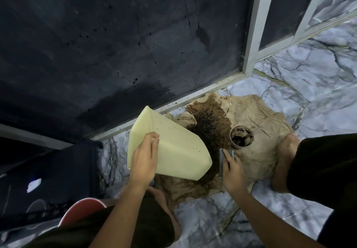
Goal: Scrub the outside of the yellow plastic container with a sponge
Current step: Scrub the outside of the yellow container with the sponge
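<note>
Container tilted in the left hand, sponge in the right

The left hand (144, 155) grips the yellow container (173, 147); right hand (232, 167) curls round a grey sponge (225, 154), mostly hidden, just beside it. No readable writing.

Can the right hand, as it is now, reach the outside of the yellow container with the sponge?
Probably yes. The right hand holds the grey sponge just beside the yellow container, which the left hand holds tilted above the stained cloth. Nothing stands between them.

Yellow container (173, 147) tilted in left hand (144, 158); grey sponge (226, 155) in right hand (232, 172)
</note>
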